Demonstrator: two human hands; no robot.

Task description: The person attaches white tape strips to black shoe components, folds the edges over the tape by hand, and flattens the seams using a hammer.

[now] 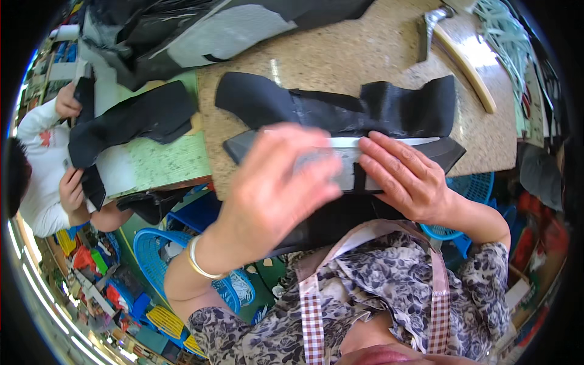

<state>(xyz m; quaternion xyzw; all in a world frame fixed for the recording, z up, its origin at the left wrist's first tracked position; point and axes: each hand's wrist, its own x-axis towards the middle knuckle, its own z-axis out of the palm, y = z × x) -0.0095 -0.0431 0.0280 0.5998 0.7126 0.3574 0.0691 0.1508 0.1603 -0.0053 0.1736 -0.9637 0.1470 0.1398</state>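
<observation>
A black shaped sheet [409, 108], of leather or fabric, lies on the speckled table [340, 45] in front of me. Along its near edge runs a white strip [344, 142], and below that a dark grey piece [449, 153] with a pale grey middle. My right hand [404, 176] rests flat on the strip and the pale part, fingers stretched out side by side. Over the left part of the work is my left hand [274, 185], blurred by motion, its thumb and fingers apart. I see nothing held in it, and it hides what is beneath.
A hammer [462, 67] with a curved wooden handle lies at the far right, near a bundle of pale strips [502, 27]. Black sheets [231, 33] are piled at the back. At left, another person's hands [70, 188] hold a black piece [131, 118]. Blue baskets [146, 249] stand below.
</observation>
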